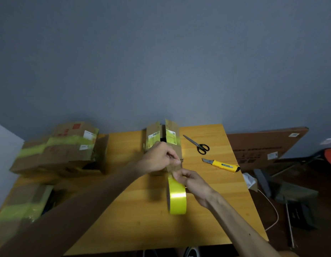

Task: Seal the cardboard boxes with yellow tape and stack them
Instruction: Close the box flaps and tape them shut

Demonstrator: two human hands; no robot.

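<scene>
Your left hand (159,158) is pinching the near edge of the small brown cardboard box (162,140); your right hand (191,183) is gripping the glossy yellow tape roll (177,198).

Light: dim and cool, from overhead; grey wall (161,62) murky.
Glare: bright band across the yellow tape roll (177,196); faint sheen on the worktop (216,182).
Shadows: soft, left of the roll.
Blur: left boxes (55,149) smeared.
Distortion: wide-angle bending at edges.

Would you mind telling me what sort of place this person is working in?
Probably a home or small-office packing corner: a wooden table holding taped cardboard boxes, with scissors and a utility knife at hand.
</scene>
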